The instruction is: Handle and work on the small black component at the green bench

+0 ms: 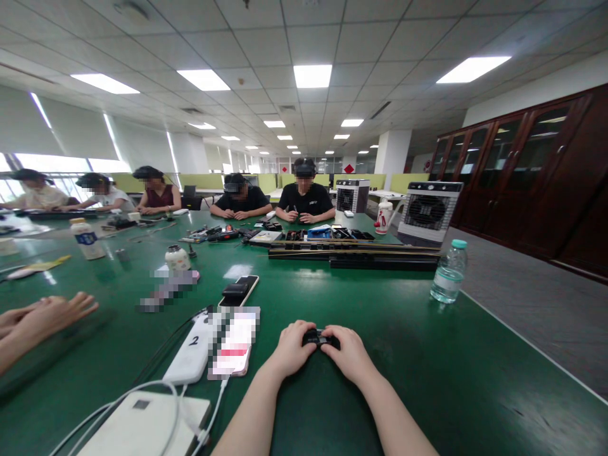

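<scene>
Both hands are closed on one small, dark, glossy object (320,339), held just over the green table near its front edge. My left hand (292,349) grips its left end, thumb on the near side and fingers over the far side. From the other end my right hand (350,353) grips it in the same way. The fingers cover much of the object, so its exact kind is hard to make out. Left of my hands lie a lit phone (236,345) with a white cable and a white power bank (190,348) marked 2.
A half-full water bottle (449,272) stands at the right edge. Long black rails (384,258) and tools (223,233) lie across the middle. A dark phone (240,290) and a large white box (142,424) are on the left. Another person's hands (52,316) reach in there; several people sit beyond.
</scene>
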`<state>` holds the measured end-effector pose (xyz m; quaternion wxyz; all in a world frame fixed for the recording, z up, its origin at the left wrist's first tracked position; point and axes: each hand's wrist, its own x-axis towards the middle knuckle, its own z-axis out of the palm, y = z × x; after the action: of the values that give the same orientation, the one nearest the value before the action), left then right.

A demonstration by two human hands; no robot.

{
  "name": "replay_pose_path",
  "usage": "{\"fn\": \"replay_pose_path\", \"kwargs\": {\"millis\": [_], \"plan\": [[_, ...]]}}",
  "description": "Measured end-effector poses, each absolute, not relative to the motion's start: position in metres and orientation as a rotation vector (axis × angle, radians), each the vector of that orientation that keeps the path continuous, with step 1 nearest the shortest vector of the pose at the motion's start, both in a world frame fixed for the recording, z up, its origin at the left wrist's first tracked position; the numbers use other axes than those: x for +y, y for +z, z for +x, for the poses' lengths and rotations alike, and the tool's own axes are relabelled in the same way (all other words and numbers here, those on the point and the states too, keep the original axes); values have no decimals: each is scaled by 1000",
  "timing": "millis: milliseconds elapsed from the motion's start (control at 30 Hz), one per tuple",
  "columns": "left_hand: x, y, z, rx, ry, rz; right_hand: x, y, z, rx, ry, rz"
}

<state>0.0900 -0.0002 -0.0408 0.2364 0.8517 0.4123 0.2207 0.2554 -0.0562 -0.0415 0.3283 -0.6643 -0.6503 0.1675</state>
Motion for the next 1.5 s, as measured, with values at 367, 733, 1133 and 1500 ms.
{"fn": "replay_pose_path", "kwargs": {"millis": [367, 733, 1133, 1500], "plan": [[-3, -36, 90, 1150, 589, 2298, -58, -39, 265, -1567, 589, -1684], [-3, -35, 89, 1145, 591, 2307, -58, -38, 264, -1559, 591, -1659], [-1, -38, 89, 1146, 607, 2289, -60, -36, 263, -1553, 595, -1676], [-2, -37, 89, 1153, 623, 2296, -60, -36, 263, -1561, 587, -1678]]}}
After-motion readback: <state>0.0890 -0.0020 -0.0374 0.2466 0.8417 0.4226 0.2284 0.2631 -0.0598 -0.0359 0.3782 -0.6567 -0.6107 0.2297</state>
